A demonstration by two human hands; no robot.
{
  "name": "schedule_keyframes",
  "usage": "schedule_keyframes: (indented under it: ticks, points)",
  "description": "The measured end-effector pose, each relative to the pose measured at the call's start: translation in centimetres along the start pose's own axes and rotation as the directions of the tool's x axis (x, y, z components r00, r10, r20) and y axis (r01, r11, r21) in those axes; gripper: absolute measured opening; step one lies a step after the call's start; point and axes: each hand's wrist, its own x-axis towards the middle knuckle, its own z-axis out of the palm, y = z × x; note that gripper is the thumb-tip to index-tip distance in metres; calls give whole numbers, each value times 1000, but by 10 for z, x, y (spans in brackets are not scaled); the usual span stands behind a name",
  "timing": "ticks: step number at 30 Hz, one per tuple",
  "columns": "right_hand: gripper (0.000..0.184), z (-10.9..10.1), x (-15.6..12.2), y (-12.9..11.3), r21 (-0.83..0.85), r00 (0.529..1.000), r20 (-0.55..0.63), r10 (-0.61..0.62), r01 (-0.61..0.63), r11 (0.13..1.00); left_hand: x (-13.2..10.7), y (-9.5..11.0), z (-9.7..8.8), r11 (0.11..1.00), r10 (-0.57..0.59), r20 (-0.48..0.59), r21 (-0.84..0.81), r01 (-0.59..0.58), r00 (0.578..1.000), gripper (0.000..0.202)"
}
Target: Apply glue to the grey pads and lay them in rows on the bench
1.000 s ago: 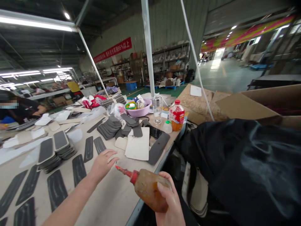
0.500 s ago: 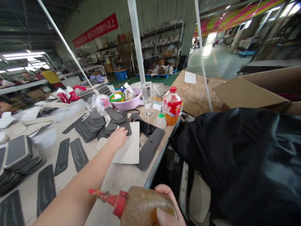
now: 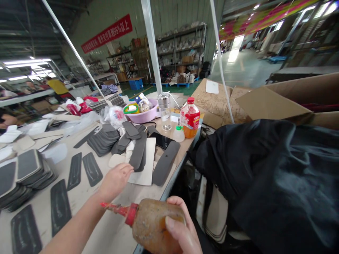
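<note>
My right hand grips a grimy amber glue bottle at the table's near edge. Its red nozzle points left, across my left forearm. My left hand rests low over the table with curled fingers pinching the near end of a long dark grey strip. That strip lies across a white sheet. A second, wider grey strip lies just to its right. Behind them sits a pile of grey cut pieces.
Black oval pieces and stacked pads lie on the table at left. Farther back stand a pink basin, a glass tumbler, a red-labelled bottle and a phone. A black bag and cardboard boxes fill the right. Other people work far left.
My left hand reached to the grey pile, then drew back toward me, dragging a long grey strip onto the white sheet. The glue bottle stayed in my right hand, now low in view.
</note>
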Motion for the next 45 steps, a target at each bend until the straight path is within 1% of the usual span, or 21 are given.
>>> schedule_keyframes:
  ticks: [3, 5, 11, 14, 16, 17, 19, 21, 22, 23, 25, 26, 28, 29, 31, 33, 35, 36, 39, 42, 45]
  points:
    - [49, 2, -7, 2, -33, 1000, 8, 28, -28, 999, -41, 7, 0, 971, -40, 104, -231, 63, 994, 33]
    - [47, 3, -11, 4, -40, 999, 23, 22, -22, 999, -54, 10, 3, 947, -70, 153, -301, 114, 986, 31]
    - [47, 2, -12, 10, -106, 999, 41, 12, -8, 994, -50, 12, 15, 901, -168, 168, -374, 221, 971, 27]
    - [46, 1, -9, 13, -144, 999, 17, -40, 42, 989, -48, 16, 21, 879, -232, 131, -396, 266, 964, 25]
    - [44, 0, -7, 16, -169, 997, 22, -74, 76, 983, -48, 21, 19, 865, -298, 73, -402, 301, 952, 25]
    - [43, -1, -6, 18, -182, 996, 24, -92, 94, 979, -50, 23, 15, 856, -343, 30, -401, 325, 939, 25]
    - [40, -2, -4, 19, -206, 992, 21, -125, 126, 970, -60, 27, -2, 837, -443, -81, -393, 380, 893, 27]
    - [39, -3, -2, 19, -223, 989, 7, -148, 146, 964, -83, 30, -27, 819, -524, -192, -380, 430, 829, 29]
    - [38, -4, -2, 18, -228, 988, 4, -155, 151, 962, -100, 32, -41, 816, -546, -239, -369, 445, 803, 29]
    - [37, -4, -2, 18, -232, 987, 3, -160, 156, 960, -122, 35, -55, 823, -547, -280, -349, 448, 789, 29]
    - [36, -5, -4, 17, -248, 987, 23, -160, 161, 955, -174, 44, -76, 860, -505, -340, -279, 428, 793, 26]
    - [35, -6, -5, 18, -259, 987, 39, -158, 162, 952, -203, 50, -82, 882, -469, -358, -233, 408, 808, 25]
    - [36, -6, -8, 24, -278, 987, 84, -138, 156, 948, -259, 63, -88, 914, -406, -364, -147, 379, 838, 22]
    - [36, -6, -11, 28, -282, 988, 114, -107, 135, 950, -284, 69, -86, 915, -402, -349, -121, 385, 846, 21]
    - [35, -5, -17, 42, -267, 984, 181, 0, 49, 962, -323, 82, -79, 893, -446, -308, -97, 438, 840, 22]
    - [31, -3, -26, 61, -234, 964, 221, 148, -95, 968, -344, 93, -68, 855, -514, -281, -99, 509, 810, 25]
    - [27, 0, -35, 82, -209, 932, 219, 289, -245, 947, -350, 103, -57, 837, -542, -287, -105, 537, 790, 27]
    - [26, 1, -39, 92, -203, 915, 209, 346, -305, 930, -349, 107, -53, 841, -535, -303, -103, 531, 789, 28]
    - [24, 4, -48, 117, -196, 864, 196, 464, -430, 882, -341, 117, -47, 887, -447, -356, -61, 457, 820, 27]
    - [24, 4, -50, 129, -180, 820, 206, 534, -505, 844, -342, 120, -51, 921, -353, -391, 16, 389, 850, 27]
    - [22, 3, -45, 130, -154, 819, 199, 539, -517, 842, -356, 117, -65, 915, -333, -418, 71, 396, 845, 26]
